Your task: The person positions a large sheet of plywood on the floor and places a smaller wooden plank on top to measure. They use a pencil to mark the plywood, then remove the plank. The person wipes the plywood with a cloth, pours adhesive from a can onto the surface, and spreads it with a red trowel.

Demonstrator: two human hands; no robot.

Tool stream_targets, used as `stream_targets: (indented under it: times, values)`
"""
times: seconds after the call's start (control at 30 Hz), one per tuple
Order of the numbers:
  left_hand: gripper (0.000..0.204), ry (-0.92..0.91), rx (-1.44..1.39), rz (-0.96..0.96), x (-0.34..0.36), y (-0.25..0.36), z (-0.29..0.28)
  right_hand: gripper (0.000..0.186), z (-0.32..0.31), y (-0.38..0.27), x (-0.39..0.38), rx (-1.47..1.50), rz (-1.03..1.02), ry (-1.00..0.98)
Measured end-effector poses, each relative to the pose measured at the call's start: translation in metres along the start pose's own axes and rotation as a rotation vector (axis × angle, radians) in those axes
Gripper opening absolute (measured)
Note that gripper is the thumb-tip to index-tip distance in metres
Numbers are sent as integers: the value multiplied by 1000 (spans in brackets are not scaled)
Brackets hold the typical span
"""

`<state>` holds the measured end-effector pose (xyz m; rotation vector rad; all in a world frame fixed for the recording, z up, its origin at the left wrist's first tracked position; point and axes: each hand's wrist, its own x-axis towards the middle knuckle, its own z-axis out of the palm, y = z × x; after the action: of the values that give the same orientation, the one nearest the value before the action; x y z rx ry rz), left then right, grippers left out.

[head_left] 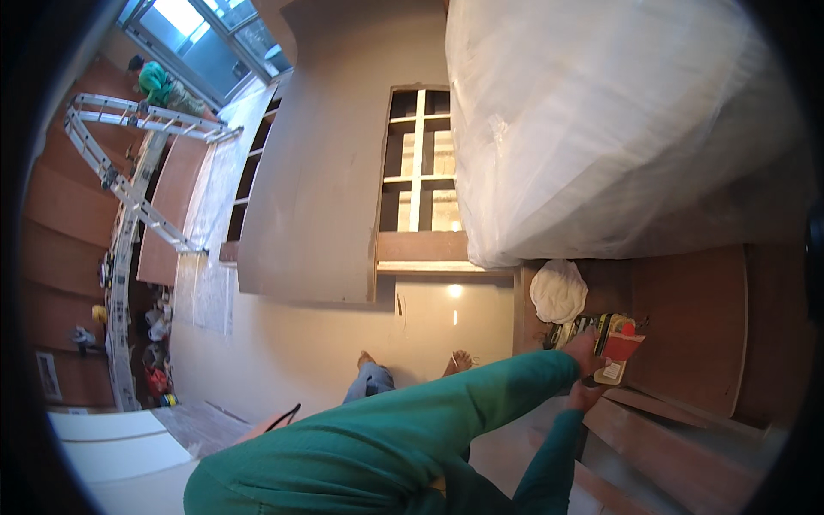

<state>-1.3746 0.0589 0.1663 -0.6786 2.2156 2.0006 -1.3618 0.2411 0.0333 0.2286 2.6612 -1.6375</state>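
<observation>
Both my arms, in green sleeves, reach to the right into a brown corner. My left hand (pixel 583 347) is closed at the near edge of a small red-and-yellow pack (pixel 623 346) with a pale label. Just below, my right hand (pixel 585 396) grips the lower end of the same pack, its fingers partly hidden. Behind the pack lie several small tools and items (pixel 562 332) in a heap, too small to name. A round white cloth bundle (pixel 559 291) rests beside them.
A large plastic-wrapped bulk (pixel 601 129) fills the upper right. A grey-brown panel (pixel 326 172) lies over a wooden frame (pixel 418 163) at centre. Loose brown boards (pixel 661 438) lie at lower right. Far left stand a folding ladder (pixel 129 193) and a person (pixel 159 84) in green.
</observation>
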Motion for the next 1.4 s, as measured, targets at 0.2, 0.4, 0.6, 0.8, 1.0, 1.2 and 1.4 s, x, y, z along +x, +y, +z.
stream_targets:
  times: [0.2,0.4,0.6,0.8,1.0,1.2,1.4]
  values:
    - [42,46,-54,-184,11,29,26,81,2,42,29,178,125,101]
    - [24,202,-43,-103,4,46,23,66,15,23,27,119,234,165]
    - [25,214,-92,3,-16,22,0,53,31,16,14,71,292,132]
    - [17,153,-10,93,-127,-24,-198,41,24,-29,14,68,305,84]
    - [21,829,400,-111,-328,-145,-458,79,-9,-41,13,-38,50,70]
    - [21,1399,666,-678,-610,-203,-498,86,-70,-121,-71,24,-78,-211]
    - [22,1479,577,-1054,-628,-286,-403,85,9,-236,-111,-179,-85,-543]
